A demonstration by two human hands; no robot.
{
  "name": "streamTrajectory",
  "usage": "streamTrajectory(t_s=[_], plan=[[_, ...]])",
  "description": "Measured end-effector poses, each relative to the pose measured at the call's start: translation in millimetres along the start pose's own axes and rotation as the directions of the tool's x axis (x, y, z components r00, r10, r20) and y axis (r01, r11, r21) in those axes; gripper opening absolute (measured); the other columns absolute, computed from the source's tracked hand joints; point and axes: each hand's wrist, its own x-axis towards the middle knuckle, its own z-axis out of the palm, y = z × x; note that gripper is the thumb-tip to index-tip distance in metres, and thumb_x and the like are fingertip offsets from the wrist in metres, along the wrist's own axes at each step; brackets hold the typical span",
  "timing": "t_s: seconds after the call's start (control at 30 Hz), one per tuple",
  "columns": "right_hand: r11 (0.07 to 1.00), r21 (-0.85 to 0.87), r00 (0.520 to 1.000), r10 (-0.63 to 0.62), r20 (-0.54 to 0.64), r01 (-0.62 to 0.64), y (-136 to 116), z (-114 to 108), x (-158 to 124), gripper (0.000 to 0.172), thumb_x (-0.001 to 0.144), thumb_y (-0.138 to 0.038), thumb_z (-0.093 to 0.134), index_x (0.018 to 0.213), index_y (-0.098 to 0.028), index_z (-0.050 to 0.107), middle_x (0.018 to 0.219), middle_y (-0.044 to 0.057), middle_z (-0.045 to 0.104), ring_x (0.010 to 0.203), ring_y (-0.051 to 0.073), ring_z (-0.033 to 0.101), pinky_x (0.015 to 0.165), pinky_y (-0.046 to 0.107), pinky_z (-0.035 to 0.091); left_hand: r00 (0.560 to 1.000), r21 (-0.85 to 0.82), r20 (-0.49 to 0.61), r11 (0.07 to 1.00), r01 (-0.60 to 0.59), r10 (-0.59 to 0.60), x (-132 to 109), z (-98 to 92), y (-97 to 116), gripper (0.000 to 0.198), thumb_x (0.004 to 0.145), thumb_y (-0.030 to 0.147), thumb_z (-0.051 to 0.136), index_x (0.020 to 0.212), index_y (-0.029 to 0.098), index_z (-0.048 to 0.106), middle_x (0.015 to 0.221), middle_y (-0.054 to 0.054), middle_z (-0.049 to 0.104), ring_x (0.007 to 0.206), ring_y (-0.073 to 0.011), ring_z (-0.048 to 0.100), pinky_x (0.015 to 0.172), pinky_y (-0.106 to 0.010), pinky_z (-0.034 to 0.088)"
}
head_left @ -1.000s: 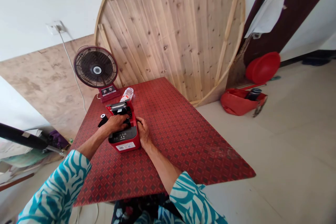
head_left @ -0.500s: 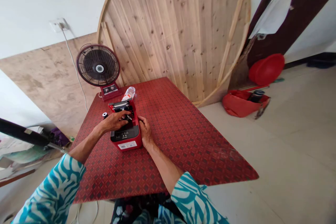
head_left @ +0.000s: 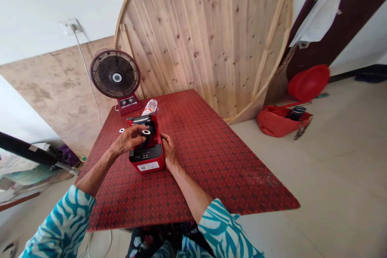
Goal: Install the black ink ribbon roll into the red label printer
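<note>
A small red printer [head_left: 147,160] with its lid open stands on the red patterned table [head_left: 208,161]. My left hand [head_left: 128,139] is closed on a black roll with a white core [head_left: 146,133] and holds it over the printer's open bay. My right hand [head_left: 168,151] rests against the printer's right side, fingers curled along it. A small white ring [head_left: 121,130] lies on the table to the left of the printer.
A desk fan [head_left: 115,77] and a lying plastic bottle [head_left: 150,107] sit at the table's far end. A big round wooden board [head_left: 205,36] leans on the wall behind. A red bag [head_left: 276,123] and red basin [head_left: 308,82] lie on the floor to the right.
My left hand has lifted out of the printer's bay with the black roll in its fingers. The black piece beside the white ring on the table is gone. The right hand stays on the printer.
</note>
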Motion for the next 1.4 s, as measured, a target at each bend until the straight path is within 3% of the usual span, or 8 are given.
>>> streamTrajectory(t_s=[0.17, 0.3, 0.57, 0.77, 0.93, 1.2, 1.4], plan=[[1.0, -0.002, 1.0, 0.009, 0.007, -0.009, -1.5, -0.8, -1.6, 0.032, 0.082, -0.036, 0.048, 0.106, -0.025, 0.066, 0.11, 0.003, 0.067, 0.108, 0.021, 0.057, 0.096, 0.036, 0.042, 0.989, -0.099, -0.148, 0.995, -0.018, 0.003, -8.9, -7.6, 3.0, 0.048, 0.062, 0.026, 0.078, 0.108, 0.017, 0.067, 0.074, -0.001, 0.069, 0.057, -0.0126, 0.057, 0.053, -0.022, 0.04], [1.0, -0.01, 1.0, 0.0, 0.007, 0.0, -3.5, -1.1, -2.0, 0.033, 0.082, -0.037, 0.047, 0.105, -0.024, 0.066, 0.109, 0.003, 0.067, 0.108, 0.022, 0.057, 0.097, 0.037, 0.041, 0.985, -0.157, -0.173, 0.988, -0.002, -0.025, -19.3, -20.0, -9.0, 0.049, 0.068, 0.031, 0.076, 0.114, 0.016, 0.066, 0.067, -0.001, 0.067, 0.047, -0.0102, 0.052, 0.046, -0.021, 0.036], [1.0, 0.006, 1.0, 0.029, -0.002, -0.029, 3.8, -1.6, 1.6, 0.034, 0.08, -0.038, 0.048, 0.105, -0.024, 0.066, 0.109, 0.004, 0.067, 0.107, 0.022, 0.058, 0.097, 0.038, 0.042, 0.977, -0.528, -0.193, 0.849, -0.028, -0.087, -32.5, -21.7, -22.5, 0.04, 0.063, 0.033, 0.076, 0.097, 0.012, 0.072, 0.081, -0.006, 0.071, 0.062, -0.015, 0.062, 0.055, -0.023, 0.049], [0.999, 0.014, 1.0, 0.03, 0.005, -0.03, 5.4, -3.4, 1.3, 0.034, 0.08, -0.039, 0.049, 0.106, -0.024, 0.066, 0.108, 0.003, 0.068, 0.108, 0.022, 0.058, 0.095, 0.038, 0.043, 0.985, -0.564, -0.147, 0.826, -0.006, -0.093, -43.4, -14.7, -32.3, 0.038, 0.065, 0.03, 0.078, 0.1, 0.015, 0.07, 0.084, -0.006, 0.073, 0.069, -0.016, 0.067, 0.063, -0.023, 0.051], [0.999, 0.018, 1.0, 0.03, 0.003, -0.03, 4.3, -3.8, 0.9, 0.034, 0.079, -0.038, 0.05, 0.105, -0.023, 0.066, 0.106, 0.003, 0.068, 0.107, 0.022, 0.057, 0.096, 0.037, 0.042, 0.972, -0.564, -0.188, 0.826, 0.009, -0.139, -57.3, -13.3, -40.2, 0.04, 0.065, 0.033, 0.081, 0.101, 0.017, 0.07, 0.085, -0.006, 0.074, 0.069, -0.015, 0.067, 0.065, -0.023, 0.052], [1.0, 0.007, 1.0, 0.025, 0.013, -0.025, -1.1, -5.8, -1.2, 0.034, 0.079, -0.039, 0.051, 0.105, -0.023, 0.065, 0.109, 0.004, 0.067, 0.106, 0.022, 0.057, 0.096, 0.038, 0.041, 0.961, -0.547, -0.251, 0.836, -0.042, -0.116, -84.8, -8.7, -24.0, 0.046, 0.063, 0.038, 0.082, 0.102, 0.015, 0.072, 0.091, -0.008, 0.073, 0.075, -0.0184, 0.067, 0.067, -0.026, 0.053], [0.998, 0.042, 0.999, 0.044, -0.002, -0.044, -1.5, -4.0, -0.5, 0.033, 0.077, -0.039, 0.052, 0.102, -0.022, 0.066, 0.106, 0.004, 0.068, 0.102, 0.022, 0.058, 0.093, 0.038, 0.043, 0.947, -0.595, -0.296, 0.799, -0.083, -0.122, -77.5, -11.8, -18.2, 0.041, 0.064, 0.029, 0.081, 0.102, 0.018, 0.071, 0.092, -0.005, 0.073, 0.074, -0.0144, 0.066, 0.067, -0.024, 0.054]])
